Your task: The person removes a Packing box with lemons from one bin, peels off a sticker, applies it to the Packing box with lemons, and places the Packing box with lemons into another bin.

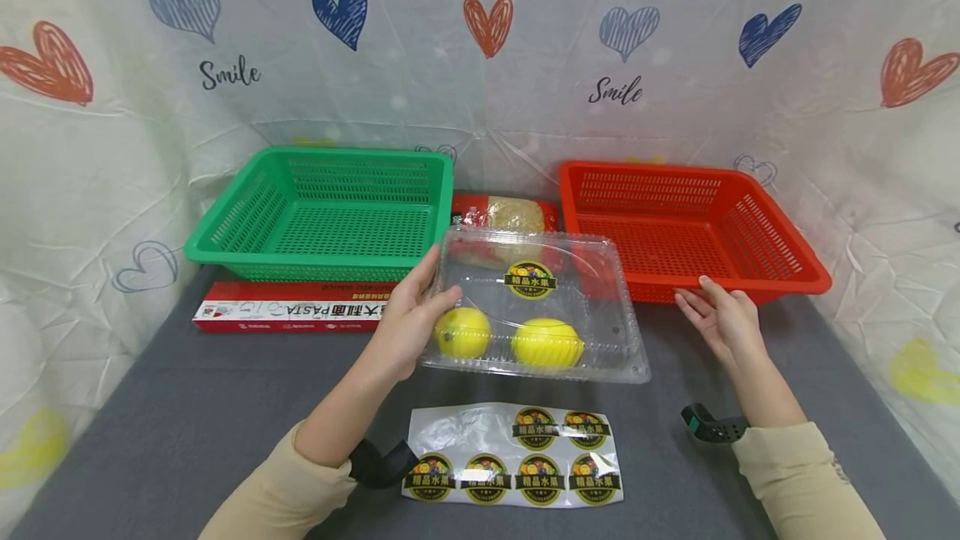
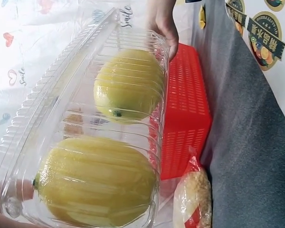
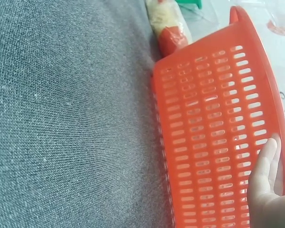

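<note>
In the head view my left hand (image 1: 408, 319) grips the left side of a clear plastic fruit box (image 1: 600, 307), thumb on top. The lidded box is raised above the table and tilted. Two yellow lemons lie inside: a left lemon (image 1: 462, 332) and a right lemon (image 1: 547, 342). A round black-and-gold fruit sticker (image 1: 530, 280) is on the lid. My right hand (image 1: 723, 319) is at the front rim of the red basket (image 1: 787, 277), its fingers loosely extended. The right wrist view shows its fingers (image 3: 265, 164) overlapping the slotted wall just under the rim.
A sheet of round stickers (image 1: 513, 482) lies on the grey table in front. The green basket (image 1: 322, 265) stands at back left, behind a red-and-white pasta box (image 1: 292, 315). Between the baskets lies a clear-and-red food bag (image 1: 517, 215), partly behind the fruit box. A patterned curtain (image 1: 420, 98) hangs behind.
</note>
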The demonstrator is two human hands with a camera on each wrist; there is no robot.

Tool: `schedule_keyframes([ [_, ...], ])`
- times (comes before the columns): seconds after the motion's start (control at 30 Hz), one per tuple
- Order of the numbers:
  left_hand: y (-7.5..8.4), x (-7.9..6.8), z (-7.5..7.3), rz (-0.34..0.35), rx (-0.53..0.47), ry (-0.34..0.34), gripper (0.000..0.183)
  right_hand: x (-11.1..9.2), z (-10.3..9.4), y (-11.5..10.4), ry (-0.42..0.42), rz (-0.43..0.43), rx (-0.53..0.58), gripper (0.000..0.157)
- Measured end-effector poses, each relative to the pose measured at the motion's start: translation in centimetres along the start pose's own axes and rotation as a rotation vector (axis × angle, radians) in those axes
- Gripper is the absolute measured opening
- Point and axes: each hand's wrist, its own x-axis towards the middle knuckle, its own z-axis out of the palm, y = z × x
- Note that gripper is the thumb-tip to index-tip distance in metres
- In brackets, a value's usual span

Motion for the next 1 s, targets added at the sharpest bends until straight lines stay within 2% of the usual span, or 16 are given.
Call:
schedule_keyframes([
  [0.6, 1.5, 1.2, 0.9, 0.001, -0.005, 0.014, 0.065, 0.1, 0.0, 0.0, -0.034, -0.011, 0.02, 0.043],
  [1.0, 1.7, 2.6, 1.9, 0.04, -0.012, 0.017, 0.065, 0.1, -0.2, 0.1, -0.034, -0.019, 0.024, 0.042],
])
